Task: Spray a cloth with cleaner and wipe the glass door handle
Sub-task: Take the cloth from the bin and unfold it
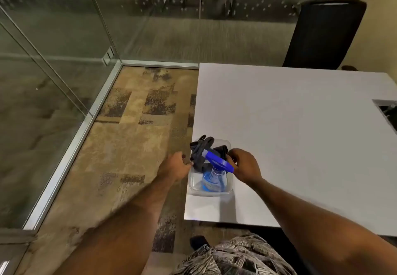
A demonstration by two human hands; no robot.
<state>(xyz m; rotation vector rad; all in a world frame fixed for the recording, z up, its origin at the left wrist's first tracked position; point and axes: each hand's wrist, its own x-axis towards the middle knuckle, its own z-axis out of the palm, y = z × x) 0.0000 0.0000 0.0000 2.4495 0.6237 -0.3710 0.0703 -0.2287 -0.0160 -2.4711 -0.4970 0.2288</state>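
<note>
1. Dark grey cloth (pixel 200 153) lies bunched and limp in a clear plastic tub (pixel 193 185), draped over the tub's far left rim, near the left edge of a white table (pixel 300 135).
2. Leaning in the same tub, I see a spray bottle (pixel 212 177) with pale blue liquid and a bright blue trigger head (pixel 219 161), which rests across the cloth.
3. My left hand (pixel 177 166) sits at the tub's left side, fingertips curled at the cloth's edge (whether they actually pinch it I cannot tell, as the hand is blurred).
4. My right hand (pixel 245 165) is at the tub's right side, fingers loosely bent around the trigger head's end; a firm grip is not clear.
5. Around it: a black chair (pixel 324 36) behind the table, a glass wall (pixel 53 38) with metal framing on the left, and mottled tan and brown carpet (pixel 137 137) below.
6. Otherwise the tabletop is smooth and matte, with a rectangular cut-out (pixel 388 113) at its right edge.
</note>
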